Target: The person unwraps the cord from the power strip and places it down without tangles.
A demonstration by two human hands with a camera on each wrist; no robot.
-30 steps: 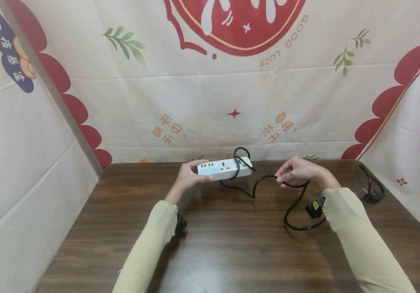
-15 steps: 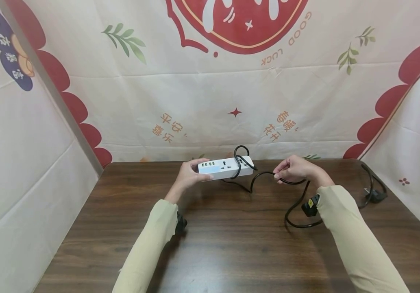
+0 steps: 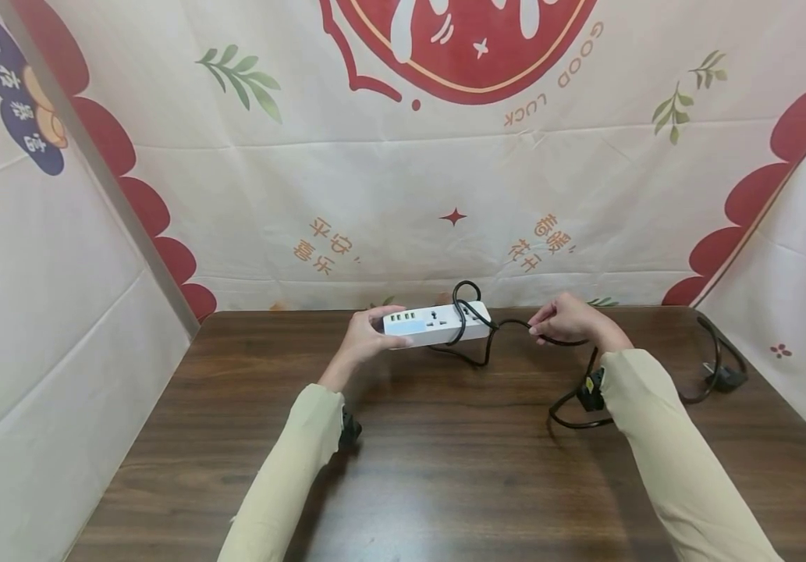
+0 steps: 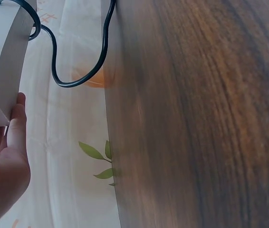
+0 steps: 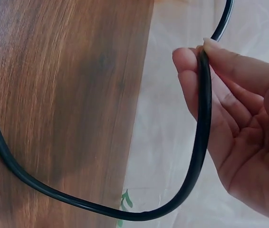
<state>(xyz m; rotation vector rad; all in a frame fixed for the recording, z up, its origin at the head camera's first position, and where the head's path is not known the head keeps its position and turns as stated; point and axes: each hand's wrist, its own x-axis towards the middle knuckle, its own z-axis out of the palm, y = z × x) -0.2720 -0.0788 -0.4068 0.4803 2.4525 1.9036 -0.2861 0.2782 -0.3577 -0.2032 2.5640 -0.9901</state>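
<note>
The person sat at a dark wooden table (image 3: 445,468) with both arms stretched forward in pale sleeves. The left hand (image 3: 363,339) gripped one end of a white power strip (image 3: 438,323), fingers curled round it, and held it lifted above the far edge of the table, lying roughly level with its sockets facing up. In the left wrist view the fingers (image 4: 15,128) were wrapped round the end of the strip (image 4: 4,61), thumb on the other side.

A black cord (image 3: 515,321) looped round the strip's right end, one turn standing up above it, then sagged below the strip and ran across to the right hand (image 3: 567,320). That hand pinched the cord between thumb and fingertips, close to the strip's right end but not touching it. The right wrist view showed it plainly: the cord (image 5: 198,142) lay across the curled fingers (image 5: 191,95) with the thumb pressing on top, and the slack swung down in a wide curve over the table.

From the right hand the cord dropped past the right sleeve (image 3: 655,421), curved on the tabletop, and trailed away to a black plug (image 3: 729,380) lying near the right edge of the table. Printed cloth (image 3: 403,195) with red shapes and green sprigs hung behind and at both sides.
</note>
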